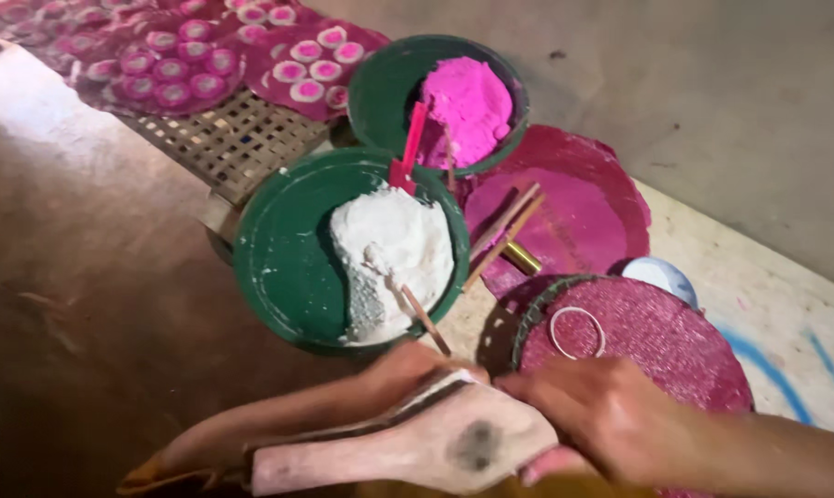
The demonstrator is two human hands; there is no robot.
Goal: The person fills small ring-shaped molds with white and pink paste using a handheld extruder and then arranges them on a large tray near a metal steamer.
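A pale wooden paddle-shaped block point(408, 452) with a dark spot lies across the bottom of the view, blurred by motion. My left hand point(403, 369) grips its upper edge, forearm running in from the lower left. My right hand point(610, 415) closes over its right end. Just beyond the hands stands a green bowl point(278, 249) holding a lump of white dough point(389, 249), with a thin stick point(426, 321) leaning in it. Behind it a second green bowl point(384, 88) holds bright pink dough point(467, 106) and a red stick point(409, 148).
A rough pink round disc point(656, 337) with a white ring point(576, 332) on it lies by my right hand. Another magenta disc point(583, 217) carries two wooden sticks point(507, 226) and a brass tube point(523, 258). A woven tray point(232, 138) and sheets of pink-and-white rounds point(172, 60) are at the back left.
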